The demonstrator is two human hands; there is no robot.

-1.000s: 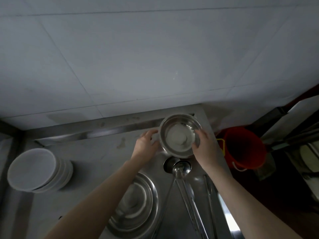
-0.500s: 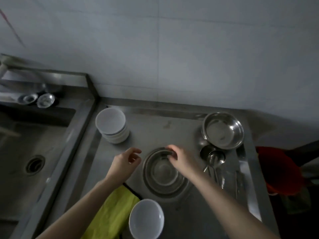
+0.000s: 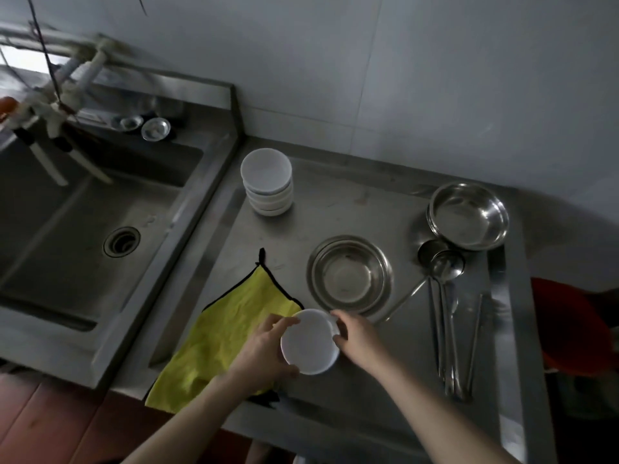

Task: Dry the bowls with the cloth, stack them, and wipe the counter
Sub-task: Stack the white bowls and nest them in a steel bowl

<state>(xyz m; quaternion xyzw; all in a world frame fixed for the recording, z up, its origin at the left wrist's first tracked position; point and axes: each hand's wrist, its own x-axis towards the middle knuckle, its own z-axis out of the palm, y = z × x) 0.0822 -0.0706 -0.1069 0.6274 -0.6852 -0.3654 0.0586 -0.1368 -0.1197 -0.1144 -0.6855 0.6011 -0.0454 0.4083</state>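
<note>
both hands on white bowl [image 3: 310, 341]: left hand [image 3: 264, 351] and right hand [image 3: 356, 336] grip its rim, at table [image 3: 335, 202] front edge, beside yellow cloth [image 3: 227, 333]; white bowl stack [image 3: 267, 180] at back

A single wide-angle view from the person's head looks forward and steeply down over a steel counter [image 3: 351, 202], near enough that both bare forearms enter from the near edge of the frame. The left hand [image 3: 264, 349] and right hand [image 3: 360, 338] meet around a white bowl [image 3: 310, 343] low and centre. The sink [image 3: 83, 209] fills the left side, the tiled wall [image 3: 435, 78] closes the far side, and reddish floor [image 3: 50, 420] shows at the near left. The counter's far edge slants down toward the right.
</note>
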